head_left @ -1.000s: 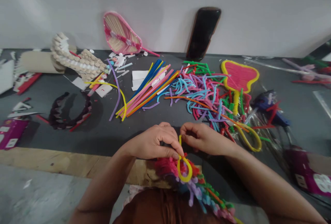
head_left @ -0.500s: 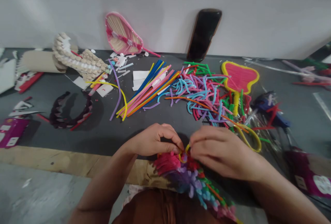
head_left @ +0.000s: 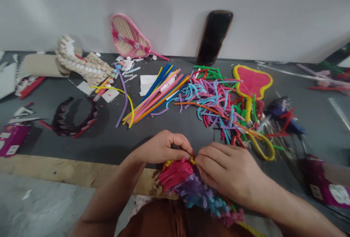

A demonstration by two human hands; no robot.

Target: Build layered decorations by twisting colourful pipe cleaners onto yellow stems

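Note:
My left hand (head_left: 161,148) and my right hand (head_left: 229,171) meet low in the middle of the view, both pinched on a short yellow pipe cleaner (head_left: 193,160) of which only a small bit shows between the fingertips. Right under them lies a fluffy multicoloured pipe-cleaner piece (head_left: 191,187) with pink, purple and blue tufts, resting on my lap; my right hand covers part of it.
On the dark mat (head_left: 109,138) beyond lie a pile of bent pipe cleaners (head_left: 213,98), a bundle of straight ones (head_left: 155,96), a pink-and-yellow fan shape (head_left: 253,81), a dark headband (head_left: 73,118) and a blue glue gun (head_left: 284,115). A phone (head_left: 214,36) leans against the wall.
The yellow loop that hung below my fingers has been drawn down into the fluffy piece. My right hand moved lower and nearer, over the tufts.

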